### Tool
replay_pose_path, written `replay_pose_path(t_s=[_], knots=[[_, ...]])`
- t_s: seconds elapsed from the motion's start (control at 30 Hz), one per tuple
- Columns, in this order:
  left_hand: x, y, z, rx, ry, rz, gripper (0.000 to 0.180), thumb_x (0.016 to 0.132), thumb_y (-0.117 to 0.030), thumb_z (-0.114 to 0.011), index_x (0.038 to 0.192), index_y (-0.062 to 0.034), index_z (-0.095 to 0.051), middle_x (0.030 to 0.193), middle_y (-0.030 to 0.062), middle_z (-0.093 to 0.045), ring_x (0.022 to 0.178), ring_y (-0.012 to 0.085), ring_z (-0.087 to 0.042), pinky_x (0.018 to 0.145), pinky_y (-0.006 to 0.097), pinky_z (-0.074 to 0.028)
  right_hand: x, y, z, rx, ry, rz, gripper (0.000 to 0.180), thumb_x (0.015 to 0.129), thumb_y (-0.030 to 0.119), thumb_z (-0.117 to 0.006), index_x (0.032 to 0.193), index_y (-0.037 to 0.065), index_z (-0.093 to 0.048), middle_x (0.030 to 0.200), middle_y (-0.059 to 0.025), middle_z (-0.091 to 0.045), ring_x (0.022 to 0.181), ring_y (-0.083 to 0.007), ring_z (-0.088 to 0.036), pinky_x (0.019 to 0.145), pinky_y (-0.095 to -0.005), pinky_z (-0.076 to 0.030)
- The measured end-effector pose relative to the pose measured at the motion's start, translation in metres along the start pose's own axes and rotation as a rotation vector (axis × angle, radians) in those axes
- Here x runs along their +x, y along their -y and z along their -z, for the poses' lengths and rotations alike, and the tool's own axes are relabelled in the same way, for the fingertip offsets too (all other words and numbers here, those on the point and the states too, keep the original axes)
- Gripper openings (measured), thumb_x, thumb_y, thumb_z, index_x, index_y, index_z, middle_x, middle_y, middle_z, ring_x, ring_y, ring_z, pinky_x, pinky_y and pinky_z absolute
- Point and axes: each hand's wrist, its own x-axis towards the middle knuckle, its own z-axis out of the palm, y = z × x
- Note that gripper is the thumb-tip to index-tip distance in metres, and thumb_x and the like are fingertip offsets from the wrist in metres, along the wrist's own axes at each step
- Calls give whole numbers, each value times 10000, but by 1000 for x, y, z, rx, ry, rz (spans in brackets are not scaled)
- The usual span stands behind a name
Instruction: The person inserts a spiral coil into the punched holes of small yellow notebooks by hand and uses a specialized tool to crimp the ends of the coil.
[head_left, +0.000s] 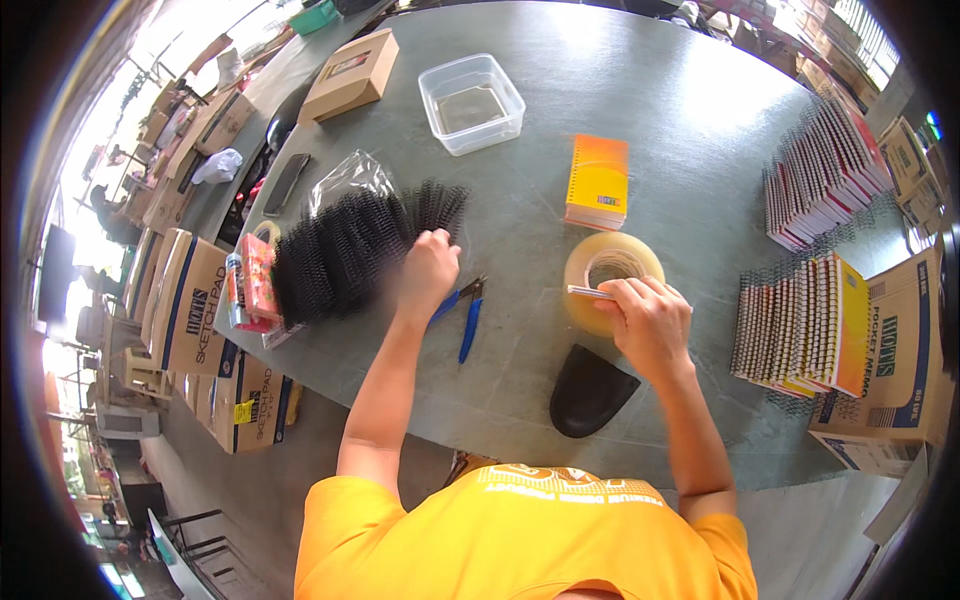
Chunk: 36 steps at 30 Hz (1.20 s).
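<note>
At the right edge of a heap of black spiral binding coils (pixel 335 255), my left hand (pixel 430 272) is closed, its fingertips pinching a coil. My right hand (pixel 652 325) grips a thin small notepad (pixel 590 293), seen almost edge-on, above a big roll of clear tape (pixel 578 268). Blue-handled pliers (pixel 471 325) lie on the table between my hands. Beyond the tape stands a short stack of small orange and yellow notepads (pixel 598 182). A black rounded pouch-like piece (pixel 590 392) rests below my right hand.
A clear plastic tub (pixel 470 105) and a cardboard box (pixel 350 75) sit at the far side. Spiral-bound notebooks in yellow (pixel 800 325) and red-edged (pixel 825 170) piles stand at the right, beside a carton (pixel 890 360). A dark phone-like object (pixel 287 185) lies far left.
</note>
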Motion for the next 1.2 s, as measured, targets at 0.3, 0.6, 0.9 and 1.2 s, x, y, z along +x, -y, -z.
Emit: replay_pose_path(t_s=[0.3, 0.6, 0.9, 1.2], knots=[[-16, 14, 7, 263, 195, -88, 199, 794, -174, -638, 863, -3, -564, 919, 157, -583, 955, 324, -541, 796, 409, -474, 21, -18, -3, 5, 30, -61, 64, 762, 162, -646, 798, 113, -627, 787, -9, -656, 736, -195, -608, 627, -329, -440], [7, 4, 9, -1, 146, -130, 236, 821, -211, -620, 934, -47, -493, 751, 139, -617, 775, 327, -582, 695, 438, -470, 25, -23, -4, 14, -34, -2, 97, 782, 166, -633, 875, 146, -652, 806, 9, -661, 728, -180, -611, 637, -325, -442], [16, -12, 4, -146, 226, -45, 311, 873, -345, -566, 909, -37, -576, 734, 177, -637, 725, 360, -635, 662, 427, -480, 31, -9, -3, -8, -10, 21, 123, 752, 116, -620, 860, 167, -649, 791, 1, -655, 743, -184, -618, 620, -319, -450], [6, -31, 15, 59, 241, -102, 137, 838, -219, -606, 885, -93, -632, 978, 103, -635, 940, 284, -599, 752, 386, -475, 28, -12, -8, -21, -24, -7, 115, 757, 120, -605, 864, 153, -636, 841, -1, -664, 777, -193, -626, 632, -334, -445]])
